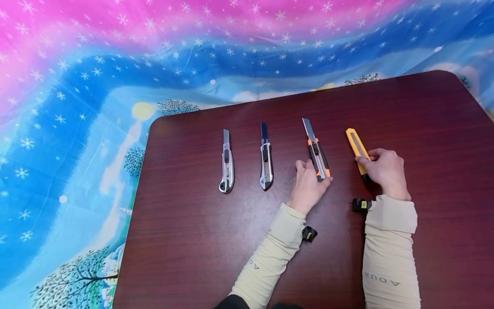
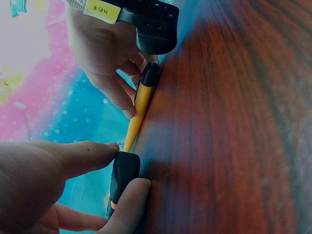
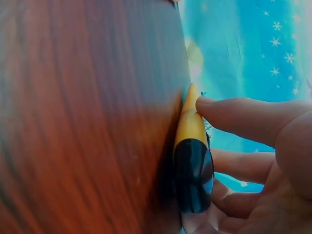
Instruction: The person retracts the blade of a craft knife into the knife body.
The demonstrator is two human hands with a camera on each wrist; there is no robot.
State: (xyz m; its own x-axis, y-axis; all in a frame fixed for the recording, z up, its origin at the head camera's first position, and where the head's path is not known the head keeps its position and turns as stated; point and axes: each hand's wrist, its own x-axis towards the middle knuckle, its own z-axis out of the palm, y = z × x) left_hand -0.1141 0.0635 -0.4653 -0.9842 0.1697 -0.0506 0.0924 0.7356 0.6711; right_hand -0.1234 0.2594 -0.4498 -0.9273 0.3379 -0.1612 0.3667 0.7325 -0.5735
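Note:
Four utility knives lie in a row on a dark red-brown table (image 1: 424,128). My left hand (image 1: 313,175) pinches the black rear end of the orange-and-black knife (image 1: 316,148), whose blade is out and points away from me. The left wrist view shows thumb and finger closed on that black end (image 2: 124,175). My right hand (image 1: 365,166) grips the rear half of the yellow knife (image 1: 356,143), with no blade showing. The right wrist view has my fingers curled around its black tail (image 3: 192,170). Both knives lie flat on the table.
A silver knife (image 1: 227,165) and a dark-bladed silver knife (image 1: 266,161) lie to the left, blades extended and pointing away. A star-patterned blue and pink cloth (image 1: 77,107) surrounds the table. Small black cameras sit on both wrists.

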